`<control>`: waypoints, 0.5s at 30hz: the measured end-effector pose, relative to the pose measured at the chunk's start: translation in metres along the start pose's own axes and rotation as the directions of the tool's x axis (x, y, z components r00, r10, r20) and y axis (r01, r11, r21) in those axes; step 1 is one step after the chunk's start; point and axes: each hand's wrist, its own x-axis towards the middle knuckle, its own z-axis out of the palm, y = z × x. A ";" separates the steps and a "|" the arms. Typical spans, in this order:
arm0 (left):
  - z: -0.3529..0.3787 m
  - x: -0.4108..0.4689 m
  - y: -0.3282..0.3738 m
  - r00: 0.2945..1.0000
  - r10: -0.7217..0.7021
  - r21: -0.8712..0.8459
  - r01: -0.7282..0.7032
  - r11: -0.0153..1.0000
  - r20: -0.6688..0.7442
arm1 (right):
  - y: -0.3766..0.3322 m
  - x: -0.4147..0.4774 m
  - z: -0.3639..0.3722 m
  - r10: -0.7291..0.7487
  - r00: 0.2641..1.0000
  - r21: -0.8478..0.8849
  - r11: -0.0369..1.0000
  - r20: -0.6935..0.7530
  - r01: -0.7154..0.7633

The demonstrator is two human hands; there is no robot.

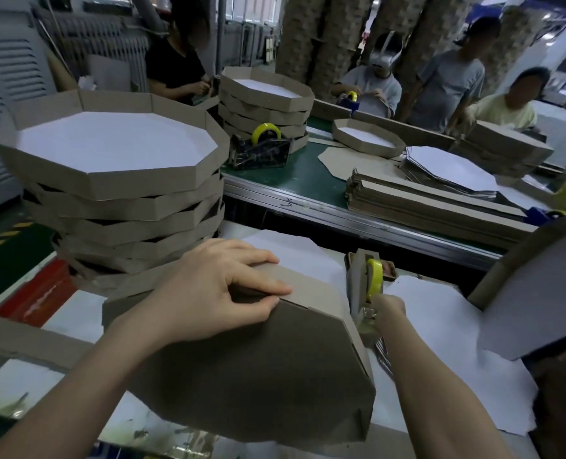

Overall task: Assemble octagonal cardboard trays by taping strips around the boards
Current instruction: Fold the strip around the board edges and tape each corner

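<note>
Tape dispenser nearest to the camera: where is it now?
The tape dispenser stands right of centre in the head view, just beyond the right hand, beside the right edge of the tray.

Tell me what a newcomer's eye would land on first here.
The tall, uneven stack of finished trays at the left, white inside on top, stands out most. In front, the left hand grips the edge of an upturned brown tray. Just right of it, the right hand pinches tape at the dispenser.
</note>
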 end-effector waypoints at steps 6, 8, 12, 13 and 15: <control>0.002 0.003 0.004 1.000 0.014 -0.006 -0.014 1.000 -0.027 | 0.018 -0.007 -0.007 0.073 0.987 0.362 0.932 -0.143 -0.016; 0.002 0.003 0.005 1.000 0.008 -0.007 -0.009 1.000 -0.029 | 0.034 -0.011 -0.008 0.096 0.983 0.454 0.891 -0.157 -0.015; 0.002 0.003 0.006 1.000 0.005 -0.006 -0.005 1.000 -0.027 | 0.067 -0.014 -0.012 0.038 0.987 0.388 0.921 -0.153 0.024; 0.002 0.003 0.006 1.000 0.003 -0.007 -0.003 1.000 -0.025 | 0.075 -0.014 -0.014 -0.006 0.991 0.371 0.927 -0.131 0.055; 0.002 0.003 0.007 1.000 0.002 -0.006 -0.002 1.000 -0.027 | 0.088 -0.014 -0.016 -0.107 0.993 0.351 0.929 -0.048 0.117</control>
